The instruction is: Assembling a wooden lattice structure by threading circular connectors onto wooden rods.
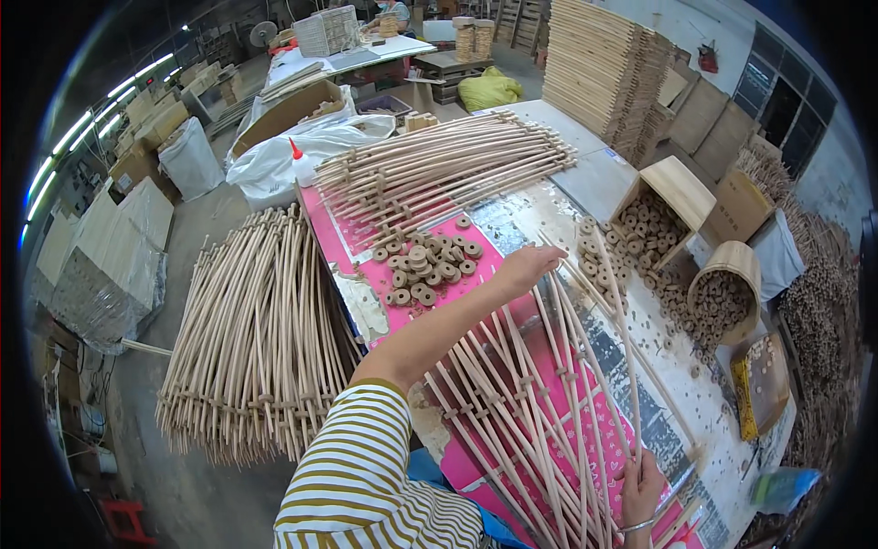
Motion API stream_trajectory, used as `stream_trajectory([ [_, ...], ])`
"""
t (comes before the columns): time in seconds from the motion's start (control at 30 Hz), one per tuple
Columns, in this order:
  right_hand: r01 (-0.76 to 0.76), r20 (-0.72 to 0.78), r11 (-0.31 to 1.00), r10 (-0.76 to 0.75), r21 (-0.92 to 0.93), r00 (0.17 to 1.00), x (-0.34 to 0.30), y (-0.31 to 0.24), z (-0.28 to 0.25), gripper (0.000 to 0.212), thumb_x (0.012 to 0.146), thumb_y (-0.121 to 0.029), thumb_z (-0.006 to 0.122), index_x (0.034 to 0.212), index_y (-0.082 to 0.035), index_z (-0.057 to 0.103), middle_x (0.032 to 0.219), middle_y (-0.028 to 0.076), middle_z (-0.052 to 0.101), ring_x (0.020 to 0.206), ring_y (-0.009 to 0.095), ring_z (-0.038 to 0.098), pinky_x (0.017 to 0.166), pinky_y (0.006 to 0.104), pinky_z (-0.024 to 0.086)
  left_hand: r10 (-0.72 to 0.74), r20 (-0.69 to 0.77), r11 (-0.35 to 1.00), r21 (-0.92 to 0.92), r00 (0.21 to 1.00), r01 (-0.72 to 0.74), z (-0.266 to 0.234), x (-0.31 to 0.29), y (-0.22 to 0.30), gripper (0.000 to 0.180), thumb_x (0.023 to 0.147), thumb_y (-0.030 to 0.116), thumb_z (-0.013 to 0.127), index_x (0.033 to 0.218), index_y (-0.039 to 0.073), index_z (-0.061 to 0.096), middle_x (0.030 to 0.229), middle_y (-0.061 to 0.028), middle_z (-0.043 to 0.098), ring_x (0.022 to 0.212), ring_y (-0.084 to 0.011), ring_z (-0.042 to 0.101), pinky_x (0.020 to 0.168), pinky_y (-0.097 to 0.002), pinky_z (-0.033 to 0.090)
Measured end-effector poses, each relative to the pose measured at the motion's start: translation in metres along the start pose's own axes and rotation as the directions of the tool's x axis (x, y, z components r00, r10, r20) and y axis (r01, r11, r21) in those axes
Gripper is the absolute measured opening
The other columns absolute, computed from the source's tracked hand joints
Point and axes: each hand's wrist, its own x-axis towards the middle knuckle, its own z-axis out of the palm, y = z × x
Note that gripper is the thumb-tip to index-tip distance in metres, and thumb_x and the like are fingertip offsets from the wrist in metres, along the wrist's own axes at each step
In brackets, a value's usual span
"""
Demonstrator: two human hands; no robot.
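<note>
My left hand (530, 268) is over the upper ends of several thin wooden rods, its fingers closed; whatever is in them is hidden. My right hand (642, 485) grips the near end of a long wooden rod (626, 352) that runs up toward the wooden rings. Below and between my hands lies a spread of rods (508, 403), with small wooden rings around many of them. A heap of loose rings (425, 267) sits on the pink sheet (373, 274) to the left of my left hand.
A thick bundle of ringed rods (261, 339) stands left of the table, and another pile (448, 160) lies across its far part. Rings spill from a tipped wooden box (672, 197) and a wooden bucket (732, 293) on the right. A glue bottle (302, 166) stands at the far left corner.
</note>
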Motion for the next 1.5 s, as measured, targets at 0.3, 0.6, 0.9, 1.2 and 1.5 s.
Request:
stream_trajectory([
  [0.3, 0.007, -0.009, 0.998, -0.006, 0.069, 1.000, 0.002, 0.028, -0.006, 0.016, 0.103, -0.006, 0.055, 0.112, 0.003, 0.063, 0.073, 0.001, 0.059, 0.061, 0.006, 0.054, 0.056, 0.0235, 0.045, -0.131, 0.128, 0.874, -0.452, 0.983, 0.176, -0.008, 0.006, -0.003, 0.033, 0.098, 0.019, 0.069, 0.128, 0.005, 0.065, 0.095, -0.0061, 0.074, 0.084, -0.0133, 0.067, 0.073, -0.0325, 0.054],
  [0.6, -0.021, 0.045, 0.995, 0.017, 0.095, 0.999, 0.007, 0.016, -0.009, 0.017, 0.102, -0.007, 0.056, 0.115, 0.001, 0.063, 0.070, 0.000, 0.061, 0.054, 0.005, 0.047, 0.050, 0.0217, 0.038, -0.424, 0.295, 0.419, -0.774, 0.856, 0.474, -0.010, 0.006, 0.001, 0.025, 0.094, 0.025, 0.078, 0.104, 0.004, 0.073, 0.086, -0.0025, 0.071, 0.070, -0.0062, 0.063, 0.055, -0.0207, 0.041],
  [0.9, -0.116, 0.023, 0.978, 0.114, 0.175, 0.993, 0.004, 0.012, -0.004, 0.017, 0.101, -0.008, 0.059, 0.114, 0.000, 0.065, 0.071, 0.001, 0.063, 0.057, 0.007, 0.051, 0.053, 0.0253, 0.040, -0.428, 0.420, -0.024, -0.890, 0.800, 0.455, 0.001, 0.008, 0.012, 0.028, 0.102, 0.025, 0.068, 0.120, 0.004, 0.073, 0.102, -0.0011, 0.069, 0.078, -0.0043, 0.059, 0.050, -0.0166, 0.037],
  [1.2, -0.022, 0.017, 0.983, 0.019, 0.182, 1.000, 0.059, -0.022, 0.031, 0.020, 0.105, -0.015, 0.056, 0.117, -0.001, 0.063, 0.074, 0.003, 0.066, 0.061, 0.009, 0.058, 0.057, 0.0267, 0.046, -0.306, 0.678, 0.292, -0.601, 0.668, 0.744, 0.014, -0.018, 0.094, 0.036, 0.102, 0.035, 0.067, 0.120, 0.004, 0.072, 0.090, -0.0010, 0.068, 0.074, -0.0069, 0.061, 0.057, -0.0209, 0.041],
  [1.5, 0.020, 0.032, 0.995, -0.023, 0.094, 0.999, 0.033, 0.003, 0.021, 0.032, 0.103, -0.013, 0.061, 0.131, 0.000, 0.066, 0.081, 0.000, 0.061, 0.071, 0.006, 0.053, 0.065, 0.0235, 0.043, -0.514, 0.570, -0.110, -0.785, 0.642, 0.609, -0.039, -0.025, 0.008, 0.038, 0.106, 0.020, 0.054, 0.136, -0.003, 0.054, 0.116, -0.0131, 0.068, 0.102, -0.0188, 0.070, 0.060, -0.0209, 0.050],
])
